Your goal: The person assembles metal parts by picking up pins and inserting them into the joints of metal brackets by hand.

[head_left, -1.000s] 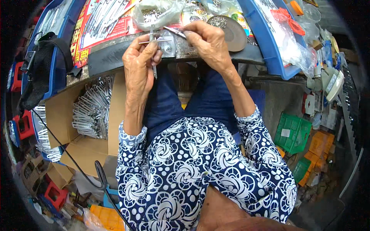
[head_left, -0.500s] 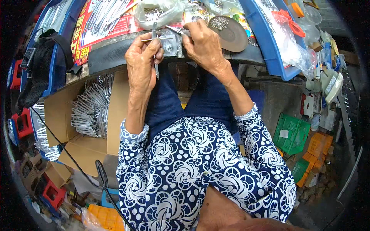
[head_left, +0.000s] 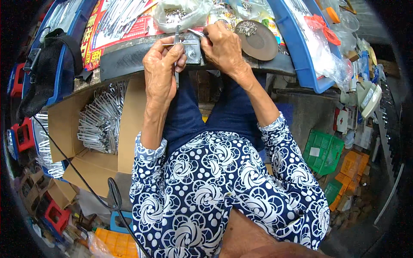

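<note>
Nearest, a patterned blue-and-white blouse [head_left: 215,189] fills the lower middle, with dark blue trousers [head_left: 202,116] above it. Both bare forearms reach up from there to the table [head_left: 124,60] edge. Left hand [head_left: 161,69] has its grip closed around a thin metal rod [head_left: 176,51], held upright, with a short cross-piece near the fingertips. Right hand [head_left: 223,47], just beside it, pinches a small shiny metal piece [head_left: 197,32] between thumb and forefinger, its tip close to the rod; whether they touch cannot be told. To the person's left, an open cardboard box [head_left: 86,129] holds a stack of similar metal parts [head_left: 101,120]. Farther on the table lie a round dark dish [head_left: 260,41] with small metal bits, a clear bag [head_left: 180,13] and blue trays [head_left: 301,47].
</note>
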